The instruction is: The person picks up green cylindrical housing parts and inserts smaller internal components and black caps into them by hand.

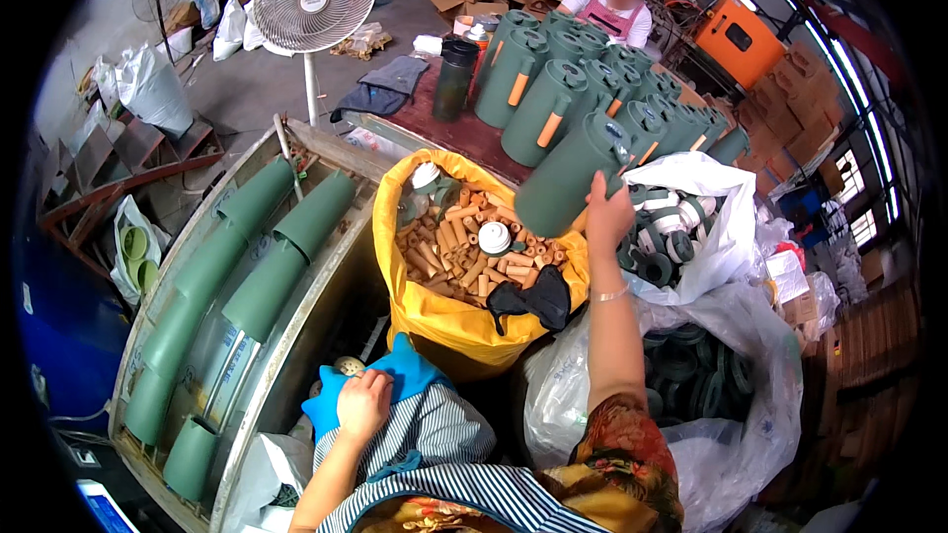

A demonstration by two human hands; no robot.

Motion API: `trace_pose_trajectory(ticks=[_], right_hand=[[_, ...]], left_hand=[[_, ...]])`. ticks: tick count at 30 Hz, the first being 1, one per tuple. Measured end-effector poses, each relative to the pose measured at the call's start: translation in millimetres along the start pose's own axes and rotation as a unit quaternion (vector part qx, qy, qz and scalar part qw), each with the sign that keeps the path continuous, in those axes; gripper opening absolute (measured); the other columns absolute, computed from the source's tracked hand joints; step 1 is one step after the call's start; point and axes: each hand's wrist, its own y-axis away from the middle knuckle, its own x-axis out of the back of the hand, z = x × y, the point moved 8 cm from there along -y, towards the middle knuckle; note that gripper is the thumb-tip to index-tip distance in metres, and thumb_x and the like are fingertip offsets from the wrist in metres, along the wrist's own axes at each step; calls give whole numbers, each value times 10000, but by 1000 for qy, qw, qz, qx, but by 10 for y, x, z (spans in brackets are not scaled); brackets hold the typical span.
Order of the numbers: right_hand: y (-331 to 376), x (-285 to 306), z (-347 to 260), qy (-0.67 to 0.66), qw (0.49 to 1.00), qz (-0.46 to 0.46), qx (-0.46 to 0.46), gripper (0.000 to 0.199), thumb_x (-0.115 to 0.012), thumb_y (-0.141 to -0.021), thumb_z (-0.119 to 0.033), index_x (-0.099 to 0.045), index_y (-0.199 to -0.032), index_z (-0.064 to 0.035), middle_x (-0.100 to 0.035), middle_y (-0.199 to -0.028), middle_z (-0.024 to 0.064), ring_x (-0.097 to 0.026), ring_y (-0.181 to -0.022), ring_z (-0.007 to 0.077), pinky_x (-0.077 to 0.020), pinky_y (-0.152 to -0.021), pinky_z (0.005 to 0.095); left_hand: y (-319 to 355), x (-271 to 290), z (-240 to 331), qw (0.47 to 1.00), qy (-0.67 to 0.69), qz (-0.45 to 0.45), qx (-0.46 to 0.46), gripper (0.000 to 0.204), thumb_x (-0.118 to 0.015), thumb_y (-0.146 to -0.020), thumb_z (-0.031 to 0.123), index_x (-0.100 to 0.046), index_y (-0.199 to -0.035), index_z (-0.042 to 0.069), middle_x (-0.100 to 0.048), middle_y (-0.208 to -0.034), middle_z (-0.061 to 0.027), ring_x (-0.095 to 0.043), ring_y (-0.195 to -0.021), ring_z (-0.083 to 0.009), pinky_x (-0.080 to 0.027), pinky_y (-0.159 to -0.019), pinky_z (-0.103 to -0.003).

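My right hand (610,212) grips a dark green jug (565,183) near its lidded end and holds it tilted beside the yellow sack. My left hand (365,403) lies on my lap over a bright blue piece (405,367) with pointed edges. Its fingers are curled beside a small round beige piece with dark dots (349,366); whether they grip it is hidden. Orange-brown wooden-looking tubes (449,247) fill the yellow sack (390,276), with a white cap (494,237) and a black glove (533,302) on top.
Several green jugs (546,111) with orange handles stand on the dark red table (425,109), near a dark tumbler (455,79). Green tapered shells (259,296) lie in a long trough at left. Plastic bags hold dark rings (696,370). Beyond are a person (614,10) and a fan (314,0).
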Motion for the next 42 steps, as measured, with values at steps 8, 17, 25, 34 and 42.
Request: trace_pose_trajectory(ticks=[8, 17, 25, 34, 42], right_hand=[[14, -843, -687, -95, 988, -76, 99, 381, -667, -885, -410, -666, -1008, -49, -673, -759, 228, -660, -749, 424, -516, -684, 491], [-680, -1267, -465, 65, 997, -32, 39, 535, -652, -867, -470, -677, -1104, 9, -717, -867, 215, -703, -811, 373, -566, -729, 458], [-813, -1137, -287, 148, 987, 38, 39, 486, -638, -874, -489, -680, -1046, -37, -714, -800, 182, -705, -754, 354, -562, -687, 467], [-905, -1074, -75, 189, 973, 129, -12, 450, -639, -873, -489, -644, -970, -50, -706, -765, 179, -701, -719, 368, -555, -656, 482], [-1017, -1173, -46, 211, 967, 125, -66, 472, -639, -875, -500, -643, -965, -37, -714, -757, 158, -710, -710, 351, -564, -632, 476]], left_hand=[[-49, -189, 39, 1000, 3, -16, -9, 80, -693, -805, 135, -663, -873, 106, -620, -874, -59, -621, -785, -281, -513, -716, -397], [-18, -100, 18, 1000, -3, -3, 0, 74, -692, -807, 128, -666, -870, 99, -622, -879, -56, -620, -793, -280, -510, -722, -393], [-6, -98, -22, 1000, -5, -18, 11, 67, -689, -815, 133, -661, -865, 99, -623, -884, -45, -617, -800, -271, -506, -722, -394], [-46, -107, 10, 1000, 0, -8, 4, 82, -691, -812, 131, -652, -876, 101, -619, -879, -46, -618, -786, -268, -507, -716, -389], [-43, -76, 11, 1000, 6, -11, -1, 90, -693, -803, 134, -643, -870, 100, -623, -885, -38, -620, -798, -255, -508, -720, -377]])
